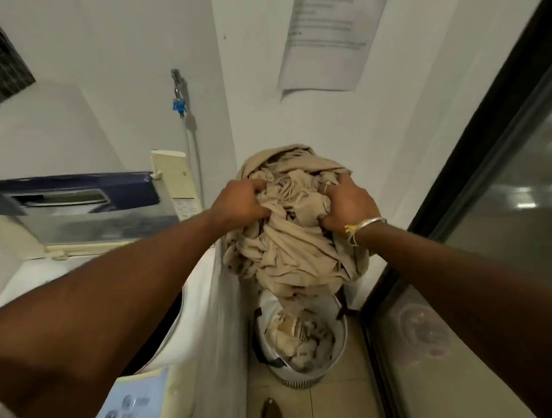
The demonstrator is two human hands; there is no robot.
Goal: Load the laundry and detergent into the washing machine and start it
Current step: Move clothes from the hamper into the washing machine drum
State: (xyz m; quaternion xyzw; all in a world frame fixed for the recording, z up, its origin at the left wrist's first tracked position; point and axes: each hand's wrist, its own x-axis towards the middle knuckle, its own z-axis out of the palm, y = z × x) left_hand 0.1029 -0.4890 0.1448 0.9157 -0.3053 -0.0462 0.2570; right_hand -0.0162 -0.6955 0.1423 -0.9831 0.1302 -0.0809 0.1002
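Got both fists buried in a big wad of beige laundry (pixel 294 229), left hand (pixel 241 200) and right hand (pixel 348 206) gripping it above the laundry basket (pixel 337 359) on the floor. Washing machine (pixel 200 288) sits just left, lid (pixel 77 198) up.

Tiled floor (pixel 337 413), beige. Round grey laundry basket (pixel 337 356) stands on it, just right of the washing machine (pixel 224 318), which also sits on the floor. Basket holds crumpled pale clothes (pixel 303 338). Glass door (pixel 490 252) borders the right side.
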